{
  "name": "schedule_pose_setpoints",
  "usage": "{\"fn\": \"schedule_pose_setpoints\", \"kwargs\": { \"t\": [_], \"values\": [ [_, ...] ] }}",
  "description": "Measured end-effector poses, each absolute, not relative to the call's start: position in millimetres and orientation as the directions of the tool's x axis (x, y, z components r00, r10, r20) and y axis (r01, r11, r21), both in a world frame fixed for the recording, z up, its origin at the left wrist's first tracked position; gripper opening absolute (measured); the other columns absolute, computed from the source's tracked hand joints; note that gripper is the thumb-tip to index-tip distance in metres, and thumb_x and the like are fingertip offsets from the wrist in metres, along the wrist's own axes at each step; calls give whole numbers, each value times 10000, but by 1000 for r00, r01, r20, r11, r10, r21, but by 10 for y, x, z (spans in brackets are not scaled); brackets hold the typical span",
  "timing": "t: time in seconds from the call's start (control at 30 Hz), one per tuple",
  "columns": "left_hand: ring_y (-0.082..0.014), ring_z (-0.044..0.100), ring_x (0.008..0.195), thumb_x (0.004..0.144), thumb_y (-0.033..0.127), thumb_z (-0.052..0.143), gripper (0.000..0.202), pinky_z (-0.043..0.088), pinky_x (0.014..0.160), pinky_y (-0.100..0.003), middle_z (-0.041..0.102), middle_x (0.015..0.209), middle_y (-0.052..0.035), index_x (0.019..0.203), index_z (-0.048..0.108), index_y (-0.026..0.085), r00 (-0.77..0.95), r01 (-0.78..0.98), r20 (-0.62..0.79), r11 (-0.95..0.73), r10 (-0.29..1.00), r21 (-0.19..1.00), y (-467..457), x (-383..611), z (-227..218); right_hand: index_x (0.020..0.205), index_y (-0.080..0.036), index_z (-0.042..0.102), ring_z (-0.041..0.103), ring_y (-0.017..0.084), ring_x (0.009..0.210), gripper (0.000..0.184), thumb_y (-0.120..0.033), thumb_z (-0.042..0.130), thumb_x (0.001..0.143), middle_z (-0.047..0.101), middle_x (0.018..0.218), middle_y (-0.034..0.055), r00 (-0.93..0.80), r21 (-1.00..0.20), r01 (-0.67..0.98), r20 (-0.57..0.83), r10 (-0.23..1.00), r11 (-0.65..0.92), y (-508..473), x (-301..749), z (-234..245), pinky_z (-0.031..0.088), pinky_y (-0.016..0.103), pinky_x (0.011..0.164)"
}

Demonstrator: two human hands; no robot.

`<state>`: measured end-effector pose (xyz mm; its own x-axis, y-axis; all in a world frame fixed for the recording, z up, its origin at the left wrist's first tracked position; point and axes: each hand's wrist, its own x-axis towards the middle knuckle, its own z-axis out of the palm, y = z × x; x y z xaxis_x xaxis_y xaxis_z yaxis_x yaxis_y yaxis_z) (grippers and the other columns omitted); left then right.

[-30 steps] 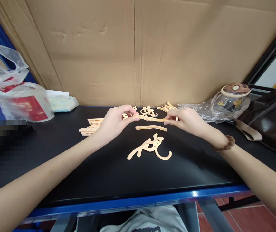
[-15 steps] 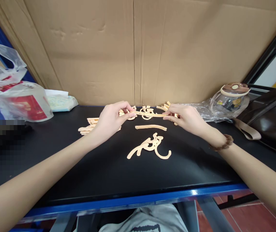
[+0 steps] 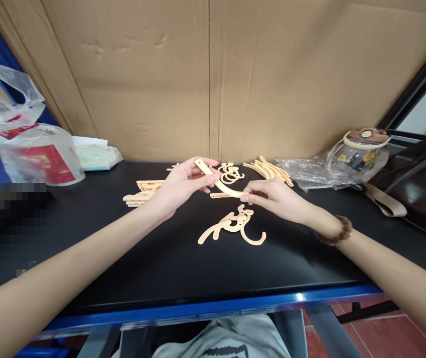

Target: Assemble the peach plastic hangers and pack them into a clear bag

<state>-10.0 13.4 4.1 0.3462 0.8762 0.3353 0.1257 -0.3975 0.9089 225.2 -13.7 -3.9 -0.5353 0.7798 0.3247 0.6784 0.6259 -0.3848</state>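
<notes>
Between my hands is a cream plastic curved hanger arm (image 3: pixel 224 188), its hole-pierced left end tilted up. My left hand (image 3: pixel 183 186) pinches it near that raised end between thumb and fingers. Its lower right end is in the closed fingers of my right hand (image 3: pixel 272 196). Behind and below it a second hanger arm (image 3: pixel 217 195) lies on the black table, partly covered. Nearer to me lies a partly joined folding hanger (image 3: pixel 231 224) with a hook curling to the right.
Stacked hanger pieces (image 3: pixel 143 191) lie left, partly behind my left forearm. Several hooks (image 3: pixel 229 173) are at the back, with a pile of curved arms (image 3: pixel 268 170) right of them. A bagged tub (image 3: pixel 48 154), tissue pack (image 3: pixel 97 155), clear bottle (image 3: pixel 360 154) and dark bag (image 3: pixel 414 174) stand around.
The hanger arm, level and seen edge-on before, is now turned to show its broad curved face, left end raised. My right hand has come lower and nearer to my left.
</notes>
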Motion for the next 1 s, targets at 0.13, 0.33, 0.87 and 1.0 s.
{"fn": "schedule_pose_setpoints", "kwargs": {
  "t": [0.13, 0.33, 0.87, 1.0],
  "values": [
    [-174, 615, 906, 760, 396, 735, 371, 499, 718, -270, 684, 988, -61, 1055, 651, 188, 310, 89, 337, -380, 889, 921, 143, -106, 47, 843, -181, 660, 502, 115, 597, 357, -492, 501, 914, 635, 709, -2, -509, -400, 680, 346, 788, 614, -158, 2231, -39, 326, 246, 564],
    [-149, 598, 819, 805, 376, 685, 263, 480, 737, -272, 632, 825, -21, 963, 673, 167, 149, -16, 468, -471, 871, 882, 148, -122, 129, 980, -201, 668, 560, 127, 631, 303, -466, 557, 886, 652, 718, -8, -513, -296, 770, 240, 824, 566, -197, 2265, 64, 360, 252, 593],
    [-106, 477, 609, 864, 143, 449, 302, 406, 607, -239, 553, 697, -6, 1119, 605, 100, 386, -190, 303, -246, 871, 950, 84, -77, 193, 921, -215, 718, 619, 133, 781, 214, -389, 607, 863, 680, 920, 6, -687, -262, 693, 44, 726, 672, -177, 2369, 104, 427, 253, 687],
    [-92, 438, 570, 889, 140, 441, 281, 368, 538, -224, 518, 684, -8, 1103, 616, 89, 484, -181, 180, -103, 856, 978, 28, -52, 206, 778, -197, 711, 606, 138, 752, 195, -373, 643, 825, 663, 833, 10, -658, -256, 725, 14, 753, 639, -142, 2444, 124, 425, 256, 675]
  ]
}}
